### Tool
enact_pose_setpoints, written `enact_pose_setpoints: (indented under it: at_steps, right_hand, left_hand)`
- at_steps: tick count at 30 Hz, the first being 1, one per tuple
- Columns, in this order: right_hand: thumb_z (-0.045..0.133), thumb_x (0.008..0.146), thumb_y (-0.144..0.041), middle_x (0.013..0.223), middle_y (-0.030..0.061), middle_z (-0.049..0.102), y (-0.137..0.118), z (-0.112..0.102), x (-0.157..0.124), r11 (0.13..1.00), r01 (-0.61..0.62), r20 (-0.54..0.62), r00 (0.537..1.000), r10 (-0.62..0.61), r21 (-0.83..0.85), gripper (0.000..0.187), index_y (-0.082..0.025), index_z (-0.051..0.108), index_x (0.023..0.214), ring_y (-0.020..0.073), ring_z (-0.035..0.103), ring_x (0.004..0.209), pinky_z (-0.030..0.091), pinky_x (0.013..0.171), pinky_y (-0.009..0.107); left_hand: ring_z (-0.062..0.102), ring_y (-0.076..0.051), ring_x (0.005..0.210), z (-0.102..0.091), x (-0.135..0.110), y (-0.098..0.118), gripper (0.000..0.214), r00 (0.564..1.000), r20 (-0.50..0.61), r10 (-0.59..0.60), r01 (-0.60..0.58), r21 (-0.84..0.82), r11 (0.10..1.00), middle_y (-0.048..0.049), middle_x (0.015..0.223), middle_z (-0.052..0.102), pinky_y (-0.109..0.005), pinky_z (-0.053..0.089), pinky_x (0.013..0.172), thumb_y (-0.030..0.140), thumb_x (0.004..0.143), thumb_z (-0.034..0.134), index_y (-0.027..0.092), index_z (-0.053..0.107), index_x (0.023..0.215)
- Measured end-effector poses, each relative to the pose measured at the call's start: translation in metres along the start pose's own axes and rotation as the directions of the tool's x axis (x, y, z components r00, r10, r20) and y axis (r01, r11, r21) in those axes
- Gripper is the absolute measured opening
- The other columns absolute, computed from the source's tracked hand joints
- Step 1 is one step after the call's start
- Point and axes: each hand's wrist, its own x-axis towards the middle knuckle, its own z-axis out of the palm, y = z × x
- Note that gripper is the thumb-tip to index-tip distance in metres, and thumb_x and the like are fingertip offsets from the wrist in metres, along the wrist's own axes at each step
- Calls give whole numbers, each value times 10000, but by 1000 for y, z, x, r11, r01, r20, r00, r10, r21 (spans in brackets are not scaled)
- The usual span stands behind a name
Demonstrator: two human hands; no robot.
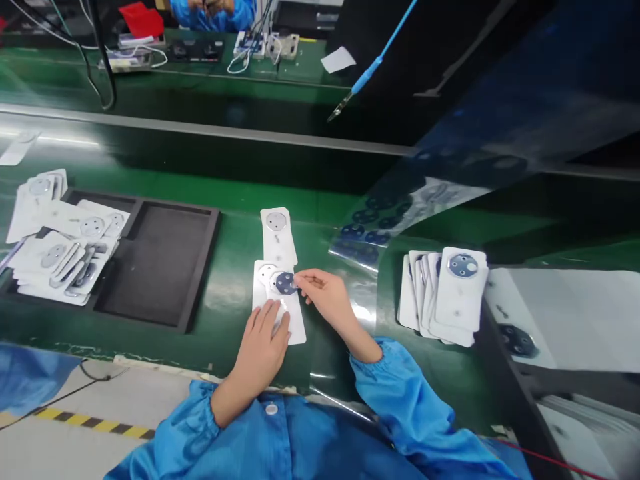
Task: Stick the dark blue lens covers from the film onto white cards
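A white rounded panel (295, 323) with a round cut-out area at its top lies on the green table in front of me. My left hand (260, 347) rests on its lower part, fingers stretched out flat. Between thumb and forefinger, my right hand (325, 293) pinches a dark blue round sticker with small holes (285, 283) at its right edge. That sticker is over the panel's upper part; whether it touches cannot be told. Just beyond lies another white panel (280, 247), with a pale grey disc (276, 221) on it.
A clear film sheet with dark round stickers (365, 233) lies to the right. Beyond it are stacked white panels (457, 300). On the left, a black tray (155, 260) stands beside piled panels (55, 267). A blue-handled tool (367, 75) hangs above. Another person's sleeves (215, 17) show at the back.
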Motion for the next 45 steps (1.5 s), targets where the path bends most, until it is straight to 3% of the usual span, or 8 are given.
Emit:
enact_pose_setpoints:
  at_steps: [5,21,31,45]
  right_hand:
    - [759,738,-470,648,50,678,5,3,15,1000,-3,70,998,4,-5,334,-149,751,832,159,608,587,487,463,236]
    - [751,729,-537,589,38,663,-7,-1,23,998,-39,175,983,47,-54,401,-147,742,823,143,574,503,472,438,246]
    - [707,764,-449,561,16,651,-5,-2,27,996,-11,199,980,29,-93,306,-153,746,831,122,545,456,462,440,235]
    - [711,809,-443,585,26,668,2,-3,29,995,49,199,980,-30,-93,285,-170,771,865,158,611,528,491,456,243]
  left_hand:
    - [341,-378,1474,-3,1,1,358,994,80,-79,80,-15,997,-194,1536,433,-588,390,1134,247,991,521,166,576,1336]
    - [234,-372,1520,-5,2,0,454,982,168,-82,88,-31,996,-198,1591,350,-603,330,1172,187,959,499,132,503,1410]
    - [227,-358,1526,-6,5,0,448,982,168,-91,97,-24,995,-196,1594,346,-600,338,1170,170,964,485,143,493,1411]
    - [214,-344,1532,-6,7,0,447,980,175,-97,104,-29,994,-184,1595,350,-601,333,1167,172,973,475,166,476,1420]
